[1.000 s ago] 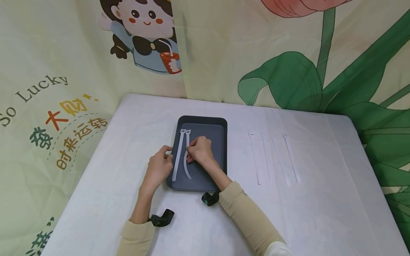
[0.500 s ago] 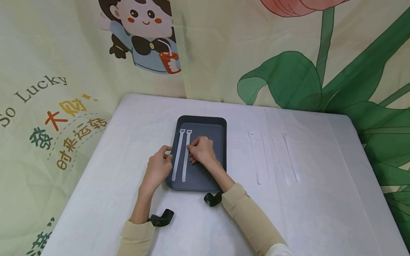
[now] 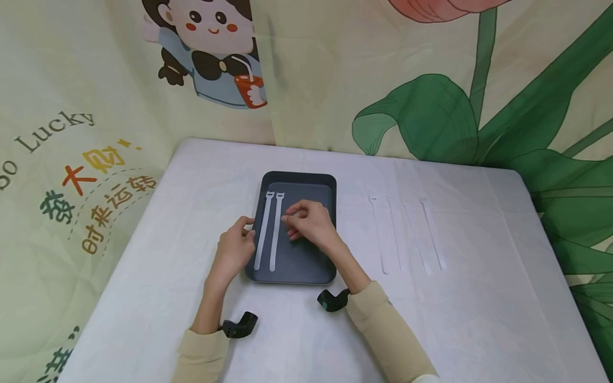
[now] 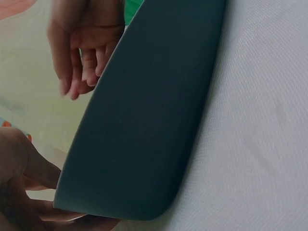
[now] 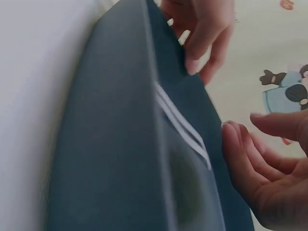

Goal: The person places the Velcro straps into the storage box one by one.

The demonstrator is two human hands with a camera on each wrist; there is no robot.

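Note:
A dark grey tray (image 3: 306, 266) lies on the table. My left hand (image 3: 232, 247) grips its left rim, with the thumb at the inner side in the right wrist view. Two white cable straps with slotted heads, a left one (image 3: 264, 232) and a right one (image 3: 276, 233), lie nearly parallel along the tray's left half, heads toward the far end. Just right of them my right hand (image 3: 312, 226) hovers over the tray, fingers loosely bent and apart from the thumb. Nothing is between them in the right wrist view, where this hand (image 5: 269, 173) appears at the right.
To the tray's right, several more thin whitish straps (image 3: 433, 234) lie spaced out on the white tablecloth (image 3: 488, 298), faint against it. A printed curtain (image 3: 316, 80) hangs behind the table's far edge. Each wrist wears a black camera (image 3: 240, 325).
The right hand has let go of the right strap and drawn back to the right. That strap, bent earlier, now lies straight beside the other. The left hand stays at the rim.

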